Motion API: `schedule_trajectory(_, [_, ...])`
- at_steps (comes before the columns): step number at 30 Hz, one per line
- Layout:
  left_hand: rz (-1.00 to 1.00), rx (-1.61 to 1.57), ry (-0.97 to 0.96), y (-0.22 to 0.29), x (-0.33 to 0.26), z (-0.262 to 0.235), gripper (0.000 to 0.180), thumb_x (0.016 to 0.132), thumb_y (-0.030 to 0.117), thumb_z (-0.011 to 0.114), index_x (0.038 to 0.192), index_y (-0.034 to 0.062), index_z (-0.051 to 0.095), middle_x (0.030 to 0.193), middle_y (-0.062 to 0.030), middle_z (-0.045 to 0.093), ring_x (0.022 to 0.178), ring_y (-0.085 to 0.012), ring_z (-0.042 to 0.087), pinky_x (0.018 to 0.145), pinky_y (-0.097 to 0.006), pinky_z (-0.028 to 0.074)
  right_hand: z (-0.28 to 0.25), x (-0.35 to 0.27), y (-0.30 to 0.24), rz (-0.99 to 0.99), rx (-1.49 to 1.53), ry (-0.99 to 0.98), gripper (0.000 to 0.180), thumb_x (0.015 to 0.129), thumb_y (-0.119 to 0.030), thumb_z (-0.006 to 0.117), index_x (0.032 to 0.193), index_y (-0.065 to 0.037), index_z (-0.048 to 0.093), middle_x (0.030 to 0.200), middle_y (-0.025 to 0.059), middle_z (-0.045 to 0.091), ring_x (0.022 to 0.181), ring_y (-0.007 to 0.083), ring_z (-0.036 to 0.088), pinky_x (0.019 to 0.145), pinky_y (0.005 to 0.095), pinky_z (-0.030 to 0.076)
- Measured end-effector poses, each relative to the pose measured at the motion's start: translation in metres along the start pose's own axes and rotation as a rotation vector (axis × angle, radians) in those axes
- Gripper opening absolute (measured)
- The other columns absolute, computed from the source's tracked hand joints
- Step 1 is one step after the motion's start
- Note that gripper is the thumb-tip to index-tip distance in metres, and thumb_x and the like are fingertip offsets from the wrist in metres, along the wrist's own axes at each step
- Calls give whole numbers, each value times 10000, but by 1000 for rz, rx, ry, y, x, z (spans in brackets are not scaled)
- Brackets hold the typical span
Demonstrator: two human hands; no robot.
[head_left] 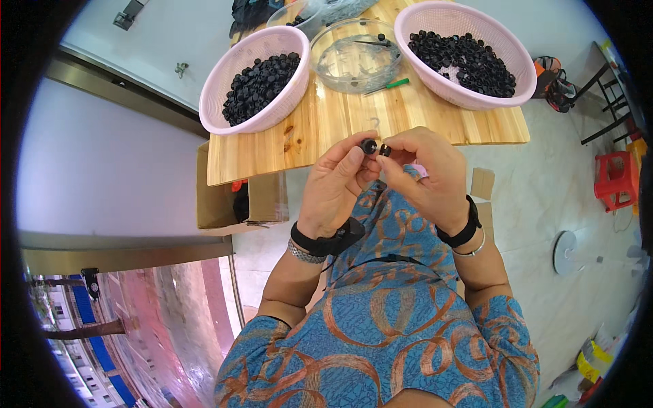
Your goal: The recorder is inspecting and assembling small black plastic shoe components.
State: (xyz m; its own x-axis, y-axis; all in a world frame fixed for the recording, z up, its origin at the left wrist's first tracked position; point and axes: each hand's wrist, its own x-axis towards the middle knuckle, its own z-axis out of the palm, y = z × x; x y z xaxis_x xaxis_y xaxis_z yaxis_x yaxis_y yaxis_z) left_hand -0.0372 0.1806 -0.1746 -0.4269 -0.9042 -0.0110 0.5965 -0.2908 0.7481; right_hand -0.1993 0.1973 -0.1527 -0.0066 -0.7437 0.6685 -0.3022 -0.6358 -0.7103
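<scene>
Just off the table's near edge, my left hand [337, 173] pinches a small round black cap-like part [369, 146] between thumb and fingers. My right hand [428, 166] grips a second small black ring-like part [386, 149] close beside it. The two parts face each other at nearly the same height; whether they touch I cannot tell. Beyond my hands, a pink basket [211, 102] on the left holds many small black round parts. Another pink basket [469, 100] on the right holds black ring-like parts.
Between the baskets stands a clear round tub [326, 78], with a green-handled tool [396, 83] lying by it on the wooden table [272, 153]. A cardboard box [269, 197] sits below the table's left side. A red stool [612, 180] and a white fan [564, 251] are at right.
</scene>
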Motion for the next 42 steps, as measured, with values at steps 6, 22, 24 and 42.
schedule_trajectory(6, [16,42,27,-1,0,6,322,921,141,506,1196,-26,501,984,-78,606,844,-124,585,782,-261,485,0,-2,4,-61,-164,-22,192,703,-88,688,847,-42,569,717,59,582,616,187,589,533,274,473])
schedule_trajectory(22, [122,242,35,-5,-1,10,300,891,63,535,1174,-35,528,1057,-111,604,917,-144,598,793,-254,510,-5,-5,-2,-119,-351,-20,169,718,-79,673,833,-47,554,713,77,568,654,245,581,550,319,470])
schedule_trajectory(24, [118,232,38,-6,-2,10,300,889,59,537,1174,-34,528,1062,-113,602,921,-145,599,794,-257,513,-5,-6,-2,-119,-349,-10,169,717,-78,674,832,-46,554,716,78,570,658,247,582,554,322,470])
schedule_trajectory(42, [6,10,11,-3,0,7,282,910,61,496,1179,-20,512,1025,-86,606,889,-145,609,770,-244,521,-7,-9,-8,171,-73,9,134,737,-79,668,832,-21,595,721,95,595,631,248,597,547,309,475])
